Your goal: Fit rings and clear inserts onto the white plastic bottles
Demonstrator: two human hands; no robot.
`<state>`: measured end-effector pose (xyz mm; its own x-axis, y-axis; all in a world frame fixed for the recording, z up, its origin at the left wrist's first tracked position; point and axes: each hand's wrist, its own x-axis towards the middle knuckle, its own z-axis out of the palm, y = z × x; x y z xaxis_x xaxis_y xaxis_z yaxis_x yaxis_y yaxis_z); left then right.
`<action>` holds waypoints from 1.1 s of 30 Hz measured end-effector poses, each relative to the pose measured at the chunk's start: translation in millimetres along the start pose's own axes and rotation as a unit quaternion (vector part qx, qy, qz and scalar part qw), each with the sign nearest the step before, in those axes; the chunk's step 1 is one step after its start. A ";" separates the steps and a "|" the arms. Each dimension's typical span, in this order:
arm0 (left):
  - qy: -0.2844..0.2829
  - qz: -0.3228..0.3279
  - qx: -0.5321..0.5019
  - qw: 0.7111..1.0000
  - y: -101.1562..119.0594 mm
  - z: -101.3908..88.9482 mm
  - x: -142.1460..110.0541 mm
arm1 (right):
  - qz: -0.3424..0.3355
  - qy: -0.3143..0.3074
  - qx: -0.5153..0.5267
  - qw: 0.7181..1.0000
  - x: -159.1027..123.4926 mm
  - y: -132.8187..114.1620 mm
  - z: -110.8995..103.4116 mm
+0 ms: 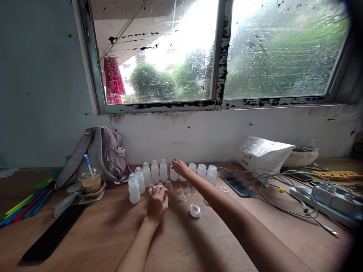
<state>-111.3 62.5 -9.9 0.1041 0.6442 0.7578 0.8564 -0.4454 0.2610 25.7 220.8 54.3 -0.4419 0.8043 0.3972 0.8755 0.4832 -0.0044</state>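
Note:
A row of frosted baby bottles stands along the wall. Those on the left, such as the front bottle [134, 190], wear clear dome caps; those on the right, such as the end bottle [211, 175], have bare necks. My right hand [181, 168] is closed at the top of a mid-row bottle [173, 174]; what its fingertips pinch is hidden. Lower down, my left hand [158, 203] lies on the table, fingers loosely bent, beside a clear dome cap [168, 186]. Several clear nipples [182, 198] sit between my arms, with a white ring with a nipple [195, 210] nearer me.
On the left are a grey backpack [104, 153], an iced drink cup [91, 181], coloured pens [31, 200] and a black flat object [53, 233]. To the right lie a phone [238, 184], a silver bag [265, 153], loose cables [283, 200] and a power strip [326, 204].

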 end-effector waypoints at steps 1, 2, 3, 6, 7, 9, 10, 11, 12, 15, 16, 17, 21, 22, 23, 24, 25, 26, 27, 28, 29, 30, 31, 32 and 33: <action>-0.008 0.008 -0.004 1.000 3.1 -0.6 -0.4 | 0.001 0.005 0.001 1.000 -0.9 -1.0 -1.9; -0.015 0.016 -0.008 1.000 6.0 -1.1 -0.8 | 0.001 0.012 0.001 1.000 -2.9 -2.3 -4.7; -0.022 0.024 -0.013 0.999 8.6 -1.5 -1.2 | 0.003 0.023 0.002 1.000 -6.7 -3.7 -8.1; -0.042 0.044 -0.030 0.998 13.9 -1.4 -2.5 | 0.011 0.080 0.021 0.997 -33.1 -8.3 -19.9; -0.047 0.047 -0.035 0.997 14.9 -0.9 -2.9 | 0.018 0.095 0.035 0.995 -47.6 -9.8 -23.2; -0.060 0.054 -0.042 0.996 16.3 0.8 -3.7 | 0.044 0.096 0.054 0.993 -83.0 -12.9 -26.5; -0.068 0.058 -0.044 0.995 17.1 1.8 -4.2 | 0.057 0.085 0.058 0.993 -102.3 -14.4 -26.1; -0.078 0.065 -0.046 0.994 18.0 2.9 -4.8 | 0.071 0.072 0.059 0.993 -121.1 -15.7 -24.5; -0.090 0.073 -0.049 0.992 19.2 3.8 -5.4 | 0.079 0.058 0.061 0.993 -138.4 -16.9 -21.6; -0.124 0.092 -0.055 0.986 24.1 6.0 -7.9 | 0.095 0.024 0.072 0.993 -174.2 -18.7 -8.2; -0.132 0.095 -0.057 0.985 26.0 6.4 -8.8 | 0.094 0.019 0.082 0.992 -179.9 -18.7 -3.2; -0.140 0.097 -0.058 0.984 28.0 6.5 -9.6 | 0.094 0.018 0.091 0.991 -182.8 -18.5 1.4; -0.156 0.100 -0.072 0.980 34.5 6.2 -11.9 | 0.076 0.032 0.136 0.987 -182.1 -17.1 13.4; -0.158 0.102 -0.080 0.979 35.6 6.0 -12.2 | 0.070 0.035 0.146 0.986 -181.7 -16.9 14.6; -0.160 0.104 -0.089 0.978 36.6 5.8 -12.4 | 0.063 0.037 0.156 0.985 -182.0 -16.7 15.2; -0.163 0.107 -0.095 0.976 37.3 5.6 -12.5 | 0.055 0.039 0.165 0.984 -182.6 -16.6 15.3; -0.167 0.109 -0.098 0.975 37.8 5.3 -12.5 | 0.046 0.041 0.173 0.983 -183.6 -16.5 15.1; -0.171 0.110 -0.097 0.974 38.1 4.9 -12.6 | 0.037 0.044 0.182 0.982 -184.6 -16.5 14.7; -0.177 0.112 -0.093 0.973 38.2 4.3 -12.8 | 0.029 0.049 0.191 0.980 -185.5 -16.8 14.3; -0.184 0.113 -0.088 0.972 38.3 3.6 -13.0 | 0.024 0.055 0.201 0.978 -186.1 -17.3 14.0; -0.192 0.115 -0.087 0.971 38.2 2.6 -13.4 | 0.022 0.062 0.213 0.975 -186.4 -18.3 13.9; -0.199 0.118 -0.088 0.969 38.1 1.5 -13.7 | 0.023 0.070 0.226 0.971 -186.5 -19.5 14.0; -0.207 0.121 -0.093 0.966 38.0 0.2 -14.0 | 0.027 0.077 0.242 0.967 -186.4 -21.1 14.2; -0.214 0.123 -0.103 0.964 38.1 -1.0 -14.2 | 0.033 0.083 0.258 0.962 -186.2 -22.8 14.5; -0.222 0.124 -0.115 0.960 38.5 -2.2 -14.4 | 0.038 0.087 0.275 0.957 -186.0 -24.5 14.7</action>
<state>-80.9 34.8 -9.4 0.5395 0.6793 0.4974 0.6487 -0.7120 0.2688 83.6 64.5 -32.9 -0.2990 0.7981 0.5232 0.6480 0.5723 -0.5026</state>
